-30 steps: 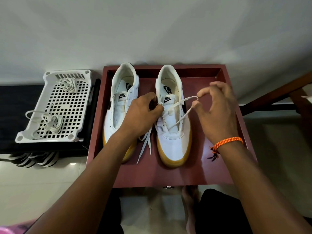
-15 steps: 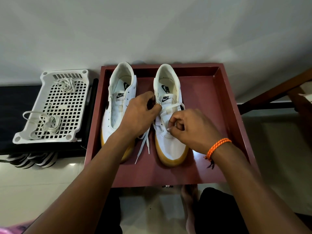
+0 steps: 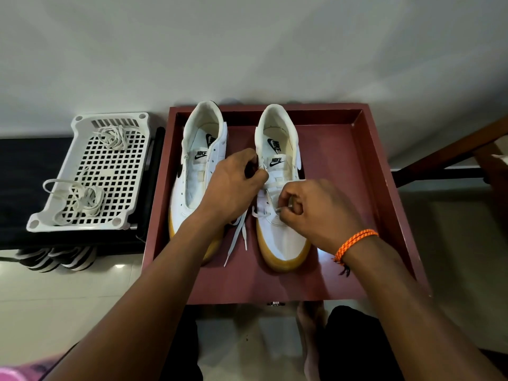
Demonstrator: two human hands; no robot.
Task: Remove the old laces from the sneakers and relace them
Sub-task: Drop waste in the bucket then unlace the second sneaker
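Note:
Two white sneakers with gum soles stand side by side in a dark red tray (image 3: 357, 193), toes toward me. The left sneaker (image 3: 196, 171) has no lace in its eyelets. The right sneaker (image 3: 277, 232) carries a white lace (image 3: 239, 237) through its lower eyelets, with two loose ends hanging between the shoes. My left hand (image 3: 233, 185) pinches the lace at the right sneaker's left eyelet row. My right hand (image 3: 313, 210) is closed over the shoe's front, pinching the lace near a lower eyelet.
A white perforated plastic basket (image 3: 82, 224) sits left of the tray on a black surface and holds two bundles of old laces (image 3: 79, 199). Striped slippers (image 3: 55, 258) lie below it. A dark wooden frame (image 3: 450, 158) runs at the right. A white wall stands behind.
My right hand, which held the lace stretched out to the right, has come down onto the right sneaker's front and pinches the lace there. The left hand stays put.

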